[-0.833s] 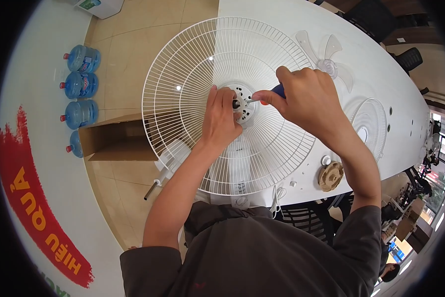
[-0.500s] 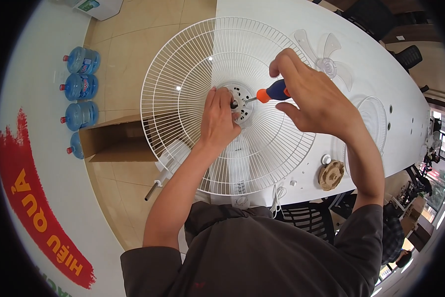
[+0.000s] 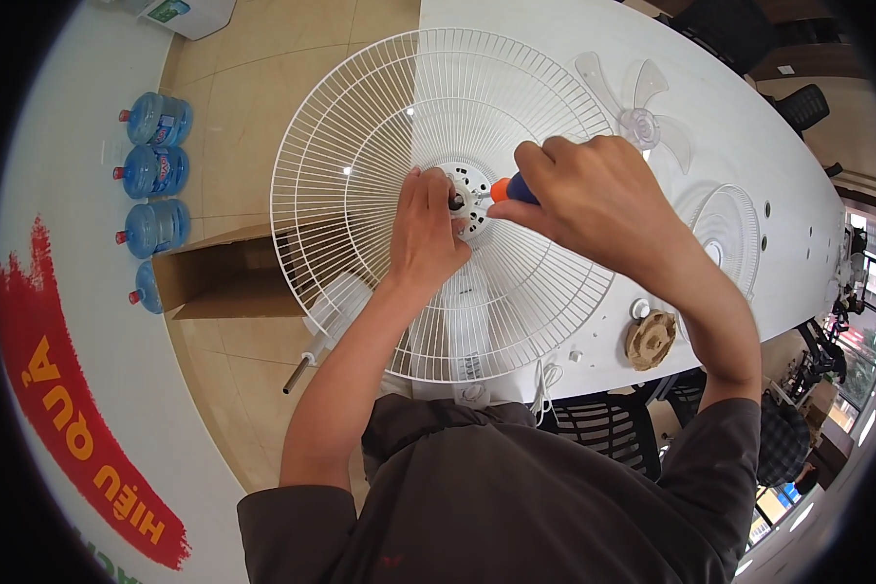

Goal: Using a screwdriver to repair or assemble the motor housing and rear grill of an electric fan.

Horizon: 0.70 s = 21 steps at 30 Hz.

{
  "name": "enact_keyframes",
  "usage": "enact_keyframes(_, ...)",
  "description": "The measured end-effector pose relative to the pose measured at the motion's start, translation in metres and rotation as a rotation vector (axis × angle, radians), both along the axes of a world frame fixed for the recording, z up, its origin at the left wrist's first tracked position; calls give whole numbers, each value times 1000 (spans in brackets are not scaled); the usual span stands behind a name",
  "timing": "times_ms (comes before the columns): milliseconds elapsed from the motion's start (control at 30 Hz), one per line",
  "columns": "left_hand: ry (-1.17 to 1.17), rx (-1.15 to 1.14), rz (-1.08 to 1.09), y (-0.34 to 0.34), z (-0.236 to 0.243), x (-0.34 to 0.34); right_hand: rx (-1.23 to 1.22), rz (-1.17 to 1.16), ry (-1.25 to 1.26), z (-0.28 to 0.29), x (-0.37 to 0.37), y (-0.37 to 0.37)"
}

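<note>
A round white wire fan guard (image 3: 545, 292) lies before me, its white hub plate (image 3: 477, 219) at the centre. My left hand (image 3: 426, 232) is closed against the left side of this hub, fingers curled beside a small dark shaft. From the right, my right hand (image 3: 598, 209) grips a screwdriver (image 3: 521, 190) with a blue and orange handle. Its metal tip points left at the hub; the exact contact is too small to tell. Through the wires shows a white fan body (image 3: 469, 326).
A clear fan blade (image 3: 638, 127) and another wire guard (image 3: 735, 219) rest on the white table (image 3: 555, 29). Nearer lie a brown moulded piece (image 3: 650, 341), a white knob (image 3: 640, 309) and a cord (image 3: 547, 380). An open carton (image 3: 223, 277) and blue water bottles (image 3: 155, 172) stand on the floor at left.
My right hand has come lower and turned, its fingers now closed further round the screwdriver handle. The screwdriver has shifted slightly left toward the hub. My left hand stays at the hub.
</note>
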<state>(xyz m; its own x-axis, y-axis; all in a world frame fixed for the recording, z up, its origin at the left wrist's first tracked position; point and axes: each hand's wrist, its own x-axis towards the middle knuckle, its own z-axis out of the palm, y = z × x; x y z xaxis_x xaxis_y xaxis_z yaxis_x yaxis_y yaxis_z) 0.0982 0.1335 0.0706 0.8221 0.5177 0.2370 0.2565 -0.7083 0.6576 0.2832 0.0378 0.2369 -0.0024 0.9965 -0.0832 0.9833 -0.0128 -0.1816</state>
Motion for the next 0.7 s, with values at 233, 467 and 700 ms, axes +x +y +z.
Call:
enact_keyframes(233, 4, -16, -6, 1, 2, 2, 129, -118, -5, -4, 0, 3)
enact_keyframes(467, -11, -7, -5, 0, 1, 1, 152, 24, -102, 0, 3, -5)
enact_keyframes(700, -14, -22, 13, -1, 2, -1, 15, -161, -142, 1, -2, -4)
